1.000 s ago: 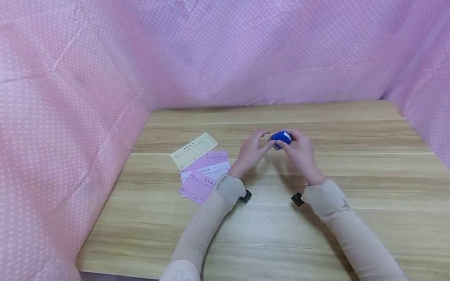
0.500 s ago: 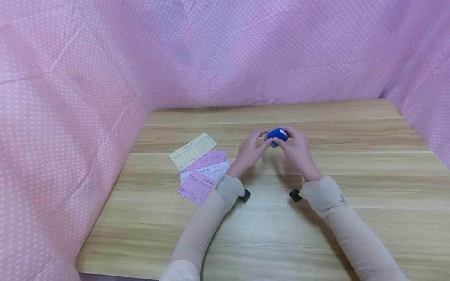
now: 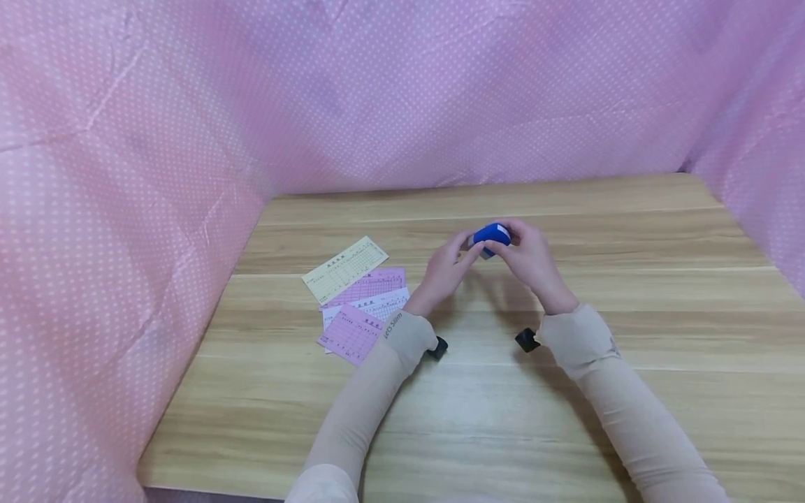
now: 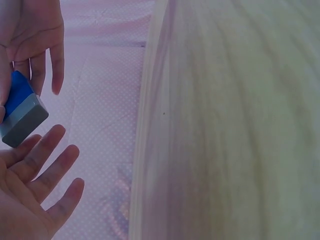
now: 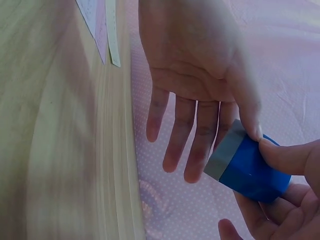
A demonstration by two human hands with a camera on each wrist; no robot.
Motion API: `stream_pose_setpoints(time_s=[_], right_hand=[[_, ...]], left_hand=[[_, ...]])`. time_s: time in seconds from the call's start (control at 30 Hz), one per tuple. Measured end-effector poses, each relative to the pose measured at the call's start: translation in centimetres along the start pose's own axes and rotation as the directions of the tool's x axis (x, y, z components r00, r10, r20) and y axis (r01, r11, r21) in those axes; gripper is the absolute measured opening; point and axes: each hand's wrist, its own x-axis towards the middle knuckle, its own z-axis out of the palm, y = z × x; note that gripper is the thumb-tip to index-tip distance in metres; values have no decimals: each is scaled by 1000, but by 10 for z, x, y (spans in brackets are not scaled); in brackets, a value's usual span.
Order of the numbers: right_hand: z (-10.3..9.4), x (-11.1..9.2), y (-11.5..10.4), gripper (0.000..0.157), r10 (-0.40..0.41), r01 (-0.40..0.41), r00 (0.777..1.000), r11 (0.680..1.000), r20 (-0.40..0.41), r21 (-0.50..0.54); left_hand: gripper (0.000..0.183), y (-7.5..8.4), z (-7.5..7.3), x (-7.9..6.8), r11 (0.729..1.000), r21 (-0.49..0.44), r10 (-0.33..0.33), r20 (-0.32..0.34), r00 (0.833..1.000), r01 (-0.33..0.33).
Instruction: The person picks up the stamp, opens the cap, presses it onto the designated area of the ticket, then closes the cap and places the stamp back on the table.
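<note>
A small blue stamp (image 3: 492, 232) with a grey cap (image 5: 226, 150) is up above the table, between my two hands. My right hand (image 3: 531, 255) grips its blue body with thumb and fingers. At the capped end, my left hand (image 3: 443, 269) has its thumb against the stamp and its index finger behind the cap, pinching it. The other fingers of the left hand (image 5: 187, 80) stay long and spread in the right wrist view. In the left wrist view the cap (image 4: 25, 120) sits right by the left fingertips.
Printed slips overlap on the left of the wood-grain table (image 3: 478, 419): a yellow one (image 3: 346, 269), a white one (image 3: 393, 304) and two pink ones, the front pink slip (image 3: 352, 335) partly under the left sleeve. A pink dotted curtain (image 3: 440, 91) surrounds the table.
Both hands and the stamp have shifted slightly left and away from me. The left fingers have come closer around the stamp's capped end. The slips lie as before.
</note>
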Motion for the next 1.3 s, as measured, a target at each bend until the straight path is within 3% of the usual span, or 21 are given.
stream_pose_setpoints(time_s=[0.6,1.3], right_hand=[[-10,3,-2,38,-16,15,1000,999,19,38],[-10,1,-1,40,-14,8,997,997,74,79]], left_hand=[[44,-3,1,1,998,-54,36,30,999,-35],[37,-2,1,1,993,-119,13,22,1000,-10]])
